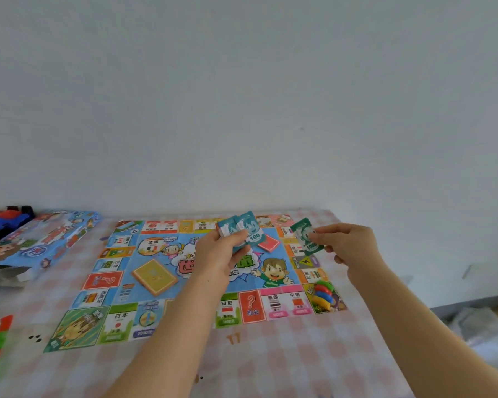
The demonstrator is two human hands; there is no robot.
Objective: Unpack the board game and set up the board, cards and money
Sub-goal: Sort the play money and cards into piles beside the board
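Board [121, 320] lies flat bearing yellow deck [155, 276] and red deck [269, 243]; blue notes [243, 229] and green note [306, 237] above.

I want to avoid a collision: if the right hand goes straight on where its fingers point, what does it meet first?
Probably the blue notes held in the left hand: the right hand, pinching a green note, points left toward them. Depth is unclear.

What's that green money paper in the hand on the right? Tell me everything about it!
It is a green play-money note, thin paper by its look, printed with a pale round cartoon picture and the number 1000 near its lower end. It is flat, tilted, and held in the air over the right edge of the game board. The right hand pinches its right side between thumb and fingers. It is apart from the blue 100 notes in the left hand.
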